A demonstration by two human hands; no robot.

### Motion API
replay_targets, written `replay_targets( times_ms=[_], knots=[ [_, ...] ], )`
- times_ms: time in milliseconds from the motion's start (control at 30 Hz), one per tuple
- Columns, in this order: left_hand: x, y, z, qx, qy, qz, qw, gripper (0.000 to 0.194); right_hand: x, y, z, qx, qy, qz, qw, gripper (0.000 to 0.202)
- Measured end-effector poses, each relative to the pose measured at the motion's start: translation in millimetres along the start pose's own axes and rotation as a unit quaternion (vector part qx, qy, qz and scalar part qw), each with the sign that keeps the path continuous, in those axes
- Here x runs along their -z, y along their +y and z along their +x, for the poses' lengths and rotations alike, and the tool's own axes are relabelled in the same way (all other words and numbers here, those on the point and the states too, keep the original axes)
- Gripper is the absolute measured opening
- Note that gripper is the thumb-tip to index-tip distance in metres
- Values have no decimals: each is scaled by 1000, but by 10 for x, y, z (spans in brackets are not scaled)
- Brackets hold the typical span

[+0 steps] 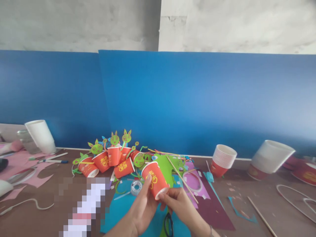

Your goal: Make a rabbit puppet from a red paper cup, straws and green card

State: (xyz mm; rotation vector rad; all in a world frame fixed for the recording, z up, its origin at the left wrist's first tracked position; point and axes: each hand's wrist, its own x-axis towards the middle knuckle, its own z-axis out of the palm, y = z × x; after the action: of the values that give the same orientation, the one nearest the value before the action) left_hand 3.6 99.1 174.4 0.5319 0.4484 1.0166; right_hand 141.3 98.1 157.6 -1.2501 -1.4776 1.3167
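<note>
A red paper cup (155, 177) with yellow lettering is tilted in front of me, its base turned down toward the right. My left hand (143, 208) is wrapped round its side, thumb on the lettering. At the base, the fingers of my right hand (181, 203) are closed against the cup's bottom edge; anything small between them is hidden. Scissors with dark handles (169, 224) lie below my hands on blue paper (118, 214). A roll of clear tape (136, 187) rests left of the cup.
Several red cups (114, 156) with green paper animal faces (126, 136) crowd the back left. Stacked paper cups (224, 158) and taller white cups (269, 158) stand to the right. Thin sticks (261, 215), paper scraps and a cable (37, 204) lie about; a blue partition (197, 98) rises behind.
</note>
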Motion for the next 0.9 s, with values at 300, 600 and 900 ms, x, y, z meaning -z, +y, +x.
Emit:
replay_targets(
  times_ms=[300,600,900],
  knots=[
    [226,354,36,-205,184,308,911,50,622,147,183,42,157,-332,929,31],
    [593,410,-161,-247,233,538,771,51,204,157,61,63,68,-425,900,23],
    [997,355,-410,-296,278,642,651,72,-345,190,3,93,-5,-458,884,30]
  ],
)
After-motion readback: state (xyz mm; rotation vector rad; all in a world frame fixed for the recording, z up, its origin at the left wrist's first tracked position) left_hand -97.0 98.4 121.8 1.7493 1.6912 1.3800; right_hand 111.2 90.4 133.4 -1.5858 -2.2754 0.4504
